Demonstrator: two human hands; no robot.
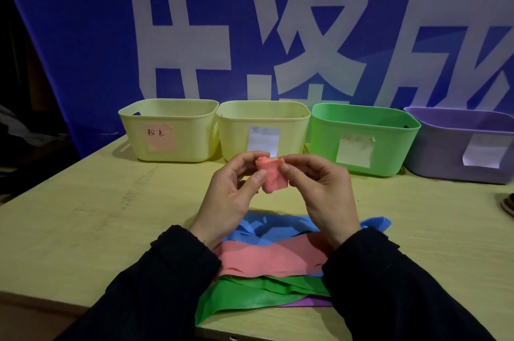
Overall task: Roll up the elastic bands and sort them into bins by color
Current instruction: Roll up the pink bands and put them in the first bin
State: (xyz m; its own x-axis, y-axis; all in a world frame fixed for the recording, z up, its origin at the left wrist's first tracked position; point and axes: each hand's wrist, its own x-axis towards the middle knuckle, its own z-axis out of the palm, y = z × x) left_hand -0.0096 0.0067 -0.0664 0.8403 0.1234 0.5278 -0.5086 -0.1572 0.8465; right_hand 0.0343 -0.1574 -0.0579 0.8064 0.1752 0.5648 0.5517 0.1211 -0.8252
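Note:
A pink elastic band rolled into a short cylinder (271, 174) is held above the table between both hands. My left hand (233, 196) pinches its left side with thumb and fingers. My right hand (322, 190) pinches its right side. Beneath my wrists lies a loose pile of flat bands: blue (267, 226), pink (267, 257), green (250, 293) and a purple strip (311, 302). At the back stand four bins in a row: a yellow one with a pink label (167, 129), a second yellow one (236, 129), a green one (389, 129) and a purple one (439, 146).
The wooden table (97, 215) has its left edge running diagonally and its front edge close to me. A blue banner with large white characters (83, 35) hangs right behind the bins. A dark object (507, 206) lies at the table's right edge.

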